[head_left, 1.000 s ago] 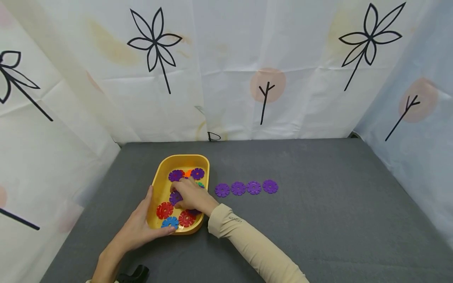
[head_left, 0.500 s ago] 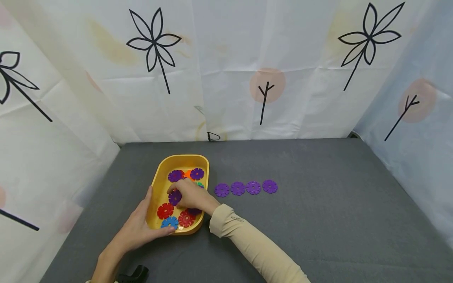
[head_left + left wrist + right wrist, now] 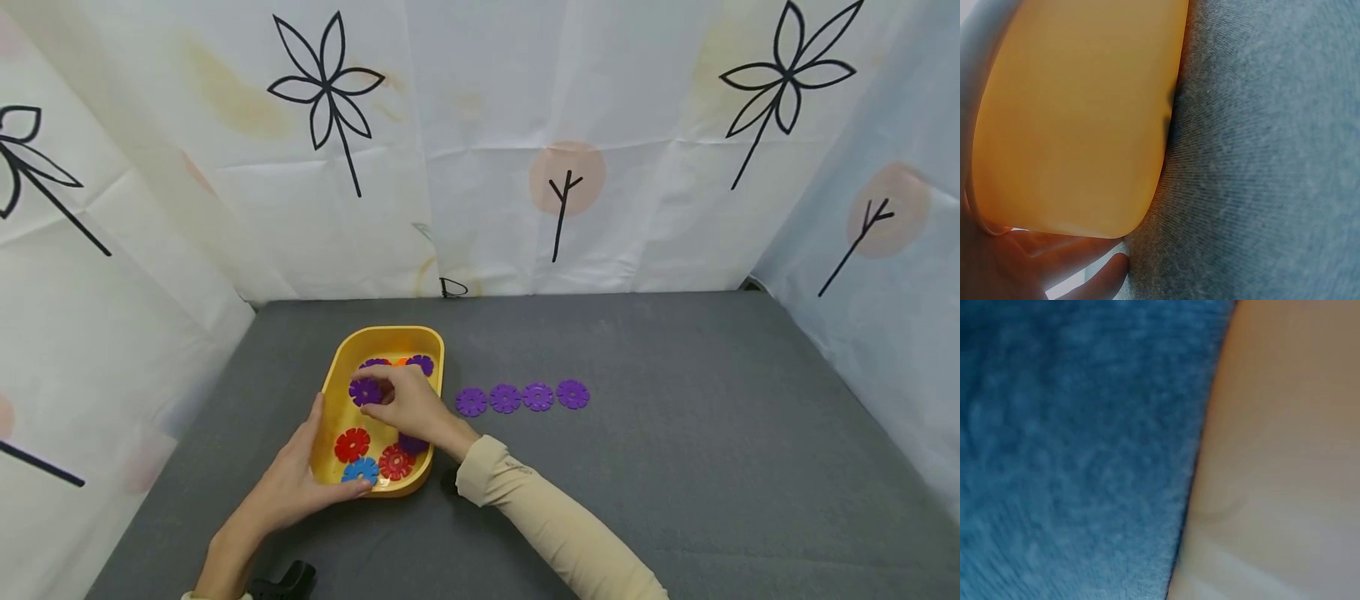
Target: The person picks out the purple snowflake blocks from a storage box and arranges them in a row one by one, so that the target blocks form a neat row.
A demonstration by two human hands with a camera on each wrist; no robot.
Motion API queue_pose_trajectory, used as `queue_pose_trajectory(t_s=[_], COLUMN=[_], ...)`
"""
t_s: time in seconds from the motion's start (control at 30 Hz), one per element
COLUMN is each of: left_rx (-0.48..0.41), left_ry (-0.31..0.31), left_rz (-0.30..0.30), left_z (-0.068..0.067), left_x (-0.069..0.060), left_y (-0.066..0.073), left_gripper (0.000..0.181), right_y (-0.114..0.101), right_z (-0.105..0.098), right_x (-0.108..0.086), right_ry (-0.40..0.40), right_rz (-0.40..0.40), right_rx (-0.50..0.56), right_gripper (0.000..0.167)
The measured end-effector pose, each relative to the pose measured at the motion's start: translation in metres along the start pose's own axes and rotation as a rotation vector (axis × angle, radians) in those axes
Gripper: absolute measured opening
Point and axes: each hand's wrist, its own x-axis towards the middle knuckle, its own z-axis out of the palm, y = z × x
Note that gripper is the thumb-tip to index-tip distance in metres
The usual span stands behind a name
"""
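Right hand (image 3: 411,404) above the yellow tray (image 3: 390,337), grip pinching a purple flower disc (image 3: 365,392); tray nearer the left edge of the grey worktop (image 3: 712,433) than the right. Left hand (image 3: 296,483) clasps the tray's near-left corner, thumb at the near rim. Inside, red discs (image 3: 352,445) and a blue disc (image 3: 361,470); from beside the tray, four purple discs (image 3: 506,398) line up toward the worktop's right edge.

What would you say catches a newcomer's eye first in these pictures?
Probably the yellow tray left of centre in the head view, where the right hand grips a purple flower disc. Next come the four purple discs lined up on the gray table, right of the tray.
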Motion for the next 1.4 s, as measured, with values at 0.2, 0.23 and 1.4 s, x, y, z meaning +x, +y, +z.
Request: queue_pose_trajectory(t_s=[0.2,0.23,1.4], left_rx=[0.003,0.007,0.022], left_ry=[0.009,0.007,-0.014], left_rz=[0.026,0.022,-0.054], left_z=[0.002,0.002,0.0], left_x=[0.002,0.002,0.001], left_y=[0.0,0.0,0.002], left_gripper=[0.135,0.136,0.14], right_y=[-0.002,-0.003,0.075], right_z=[-0.011,-0.014,-0.183], right_x=[-0.011,-0.013,-0.16], right_ry=[0.076,0.076,0.09], right_rz=[0.047,0.062,0.358], right_rx=[0.23,0.25,0.074], right_gripper=[0.044,0.045,0.051])
